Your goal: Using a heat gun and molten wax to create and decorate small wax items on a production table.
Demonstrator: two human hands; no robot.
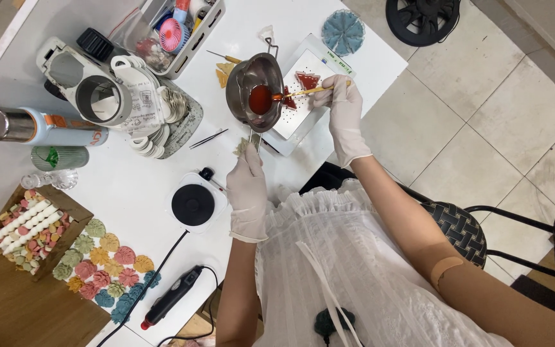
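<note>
My left hand (248, 186), in a white glove, grips the handle of a small metal melting pot (254, 90) and holds it tilted over the table. Red liquid (260, 99) pools inside the pot. My right hand (343, 110), also gloved, holds a thin wooden stick (303, 92) whose tip reaches the pot's spout. Just under the spout lies a white perforated tray (303, 112) with a red triangular piece (308, 80) on it.
A small round hotplate (194, 205) sits near my left wrist. Tweezers (208, 138), a white tool with stacked lids (97, 90), a metal flask (27, 125), a box of coloured pieces (30, 231), coloured leaf shapes (107, 270), a heat tool (171, 299) and a storage bin (175, 32) crowd the table. A chair (464, 231) stands at the right.
</note>
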